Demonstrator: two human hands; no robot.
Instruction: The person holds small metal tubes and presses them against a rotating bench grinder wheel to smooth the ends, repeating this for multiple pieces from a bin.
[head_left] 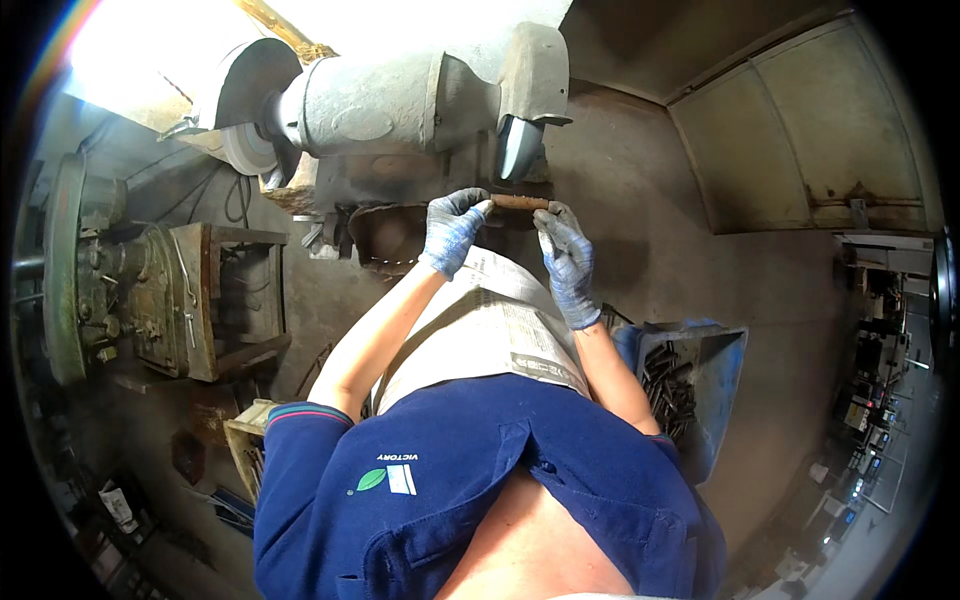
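Observation:
A short rusty-brown metal bar (519, 202) lies level between my two hands, just in front of the grinder. My left hand (453, 232), in a grey-and-blue coated work glove, pinches its left end. At the other end, the gloved fingers of my right hand (568, 262) close on the bar. Slightly beyond it is the right-hand wheel (519, 148) of a grey bench grinder (370, 105), under a metal guard. I see a gap between bar and wheel, though their depth is hard to judge. Over my lap hangs a pale printed apron (480, 320).
Beside my right arm, a blue bin (722, 390) holds many dark metal pieces. The grinder's second wheel (248, 150) is at far left. Below it stands a greenish machine on a metal frame (200, 300). An open-topped rusty box (388, 238) sits under the grinder.

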